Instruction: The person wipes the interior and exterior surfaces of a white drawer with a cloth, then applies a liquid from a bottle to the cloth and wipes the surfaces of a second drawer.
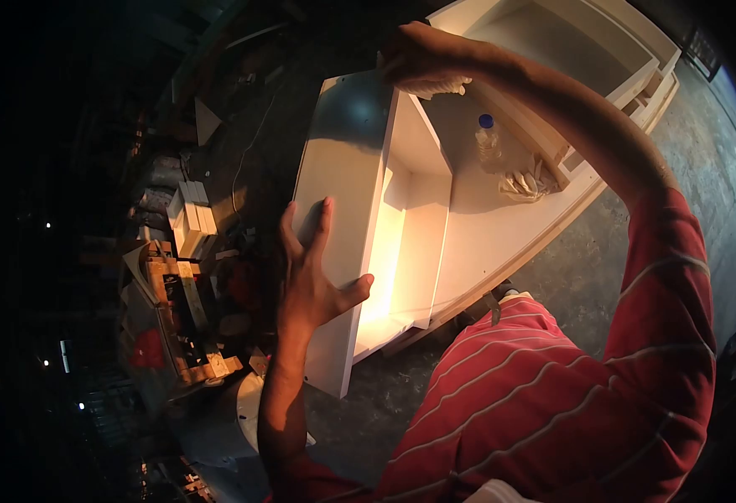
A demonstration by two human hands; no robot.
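A pale drawer point(418, 197) stands tilted on a light board, its wide front panel point(334, 180) facing left. My left hand point(311, 285) lies against that panel with fingers spread and the thumb near its edge. At the panel's far top corner is my right hand point(410, 54), its fingers closed on a whitish cloth point(435, 86) that hangs out beneath it. A shadow falls across the upper part of the panel. Right of the drawer, a clear bottle with a blue cap point(486, 121) and a crumpled rag point(525, 183) rest on the board.
The light board point(502, 226) belongs to a larger pale furniture piece with a raised frame point(619, 50). To the left are stacked wooden blocks point(190, 220), a wooden frame point(185, 314) and a red object point(148, 348). A thin cable point(246, 155) runs over the dark floor.
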